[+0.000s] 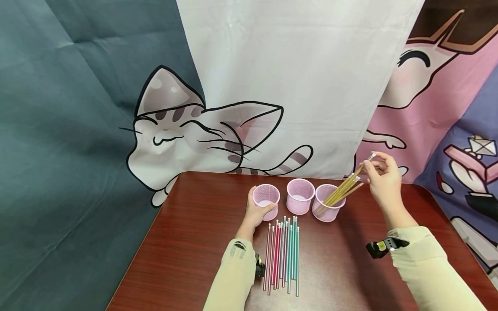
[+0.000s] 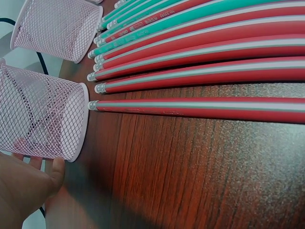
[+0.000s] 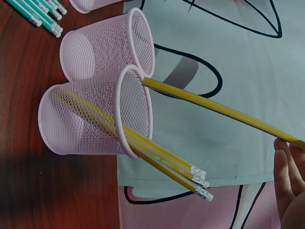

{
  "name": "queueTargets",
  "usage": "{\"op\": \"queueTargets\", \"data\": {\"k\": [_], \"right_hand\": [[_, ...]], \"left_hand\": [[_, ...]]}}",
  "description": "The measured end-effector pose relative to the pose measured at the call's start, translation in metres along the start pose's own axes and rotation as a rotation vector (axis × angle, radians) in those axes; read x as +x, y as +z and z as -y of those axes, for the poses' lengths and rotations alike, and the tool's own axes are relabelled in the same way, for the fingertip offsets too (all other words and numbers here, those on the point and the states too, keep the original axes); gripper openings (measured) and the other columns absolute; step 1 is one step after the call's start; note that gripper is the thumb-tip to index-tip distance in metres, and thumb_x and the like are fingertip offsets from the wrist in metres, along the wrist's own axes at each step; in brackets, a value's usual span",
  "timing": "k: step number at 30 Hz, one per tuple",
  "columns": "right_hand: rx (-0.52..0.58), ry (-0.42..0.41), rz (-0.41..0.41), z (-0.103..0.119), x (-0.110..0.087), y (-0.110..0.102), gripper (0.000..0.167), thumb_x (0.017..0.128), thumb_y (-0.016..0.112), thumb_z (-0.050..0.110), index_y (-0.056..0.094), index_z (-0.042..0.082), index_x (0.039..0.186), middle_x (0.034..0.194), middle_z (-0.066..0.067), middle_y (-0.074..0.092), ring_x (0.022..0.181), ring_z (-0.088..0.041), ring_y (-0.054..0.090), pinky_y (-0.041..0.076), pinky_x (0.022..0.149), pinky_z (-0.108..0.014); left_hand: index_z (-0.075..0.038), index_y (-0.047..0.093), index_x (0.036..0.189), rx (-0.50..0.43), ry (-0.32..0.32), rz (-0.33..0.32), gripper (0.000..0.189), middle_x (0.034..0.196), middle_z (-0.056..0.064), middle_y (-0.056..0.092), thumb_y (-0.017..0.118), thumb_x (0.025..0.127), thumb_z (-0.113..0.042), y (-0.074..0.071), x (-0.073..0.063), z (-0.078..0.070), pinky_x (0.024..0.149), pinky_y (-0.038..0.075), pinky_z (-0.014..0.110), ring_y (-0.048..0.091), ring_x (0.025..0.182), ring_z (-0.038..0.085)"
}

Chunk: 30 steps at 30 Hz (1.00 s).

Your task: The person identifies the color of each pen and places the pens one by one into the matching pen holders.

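Note:
My right hand [image 1: 385,179] pinches a yellow pencil [image 3: 214,108] near its eraser end, above and right of the right-hand pink mesh pencil cup [image 1: 328,214]. In the right wrist view the pencil slants, its lower end at that cup's rim. Several yellow pencils [image 3: 159,155] lean inside this cup, white erasers outward. My left hand [image 1: 254,214] holds the left pink mesh pencil cup [image 2: 40,112] by its side, the cup upright on the table. Between them stands a third pink mesh cup [image 1: 300,207], with no pencils visible inside.
Red pencils [image 1: 275,259] and green pencils [image 1: 293,259] lie side by side on the brown table [image 1: 186,250], in front of the cups, erasers toward them. A curtain [image 1: 311,86] with cartoon animals hangs behind the table's back edge.

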State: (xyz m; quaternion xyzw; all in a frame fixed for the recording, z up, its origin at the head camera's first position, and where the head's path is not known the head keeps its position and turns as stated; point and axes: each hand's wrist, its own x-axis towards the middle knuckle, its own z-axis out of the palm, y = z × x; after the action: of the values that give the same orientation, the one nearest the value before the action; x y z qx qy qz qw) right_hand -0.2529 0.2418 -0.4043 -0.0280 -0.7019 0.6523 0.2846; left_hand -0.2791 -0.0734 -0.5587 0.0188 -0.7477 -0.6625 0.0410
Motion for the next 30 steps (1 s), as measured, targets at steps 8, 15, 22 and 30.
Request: {"op": "queueTargets", "data": {"k": [8,15,22,30], "right_hand": [[-0.035,0.071,-0.045,-0.012,0.002,-0.006,0.03,0.086,0.06,-0.001,0.054,0.017,0.108,0.075,0.01,0.065,0.058,-0.001,0.062,0.046,0.044,-0.014],[-0.078,0.125,-0.064,-0.029,-0.004,-0.007,0.028,0.085,0.061,-0.001,0.055,0.021,0.101,0.078,0.007,0.061,0.057,-0.001,0.061,0.047,0.044,-0.016],[-0.211,0.178,-0.091,-0.045,-0.014,-0.006,0.022,0.086,0.063,0.008,0.056,0.023,0.1,0.076,0.007,0.056,0.058,0.002,0.059,0.048,0.045,-0.017],[-0.18,0.24,-0.134,-0.058,-0.019,-0.005,0.024,0.085,0.064,0.005,0.055,0.024,0.096,0.069,0.011,0.055,0.054,0.004,0.055,0.047,0.042,-0.017]], "left_hand": [[-0.017,0.028,0.14,-0.046,0.012,0.016,0.093,0.138,0.017,0.036,0.083,0.065,-0.007,-0.001,-0.003,-0.006,0.102,0.026,0.049,0.036,0.123,0.036],[-0.014,0.028,0.141,-0.06,0.013,0.025,0.092,0.139,0.019,0.035,0.081,0.067,-0.004,-0.002,-0.006,-0.012,0.102,0.026,0.051,0.035,0.123,0.039],[-0.022,0.03,0.139,-0.006,-0.001,-0.001,0.092,0.137,0.011,0.038,0.084,0.065,-0.013,0.0,-0.001,0.0,0.101,0.028,0.045,0.038,0.122,0.031],[-0.021,0.03,0.139,-0.006,0.003,-0.005,0.092,0.137,0.011,0.038,0.084,0.065,-0.012,0.0,-0.001,-0.002,0.101,0.028,0.047,0.039,0.121,0.03]]}}
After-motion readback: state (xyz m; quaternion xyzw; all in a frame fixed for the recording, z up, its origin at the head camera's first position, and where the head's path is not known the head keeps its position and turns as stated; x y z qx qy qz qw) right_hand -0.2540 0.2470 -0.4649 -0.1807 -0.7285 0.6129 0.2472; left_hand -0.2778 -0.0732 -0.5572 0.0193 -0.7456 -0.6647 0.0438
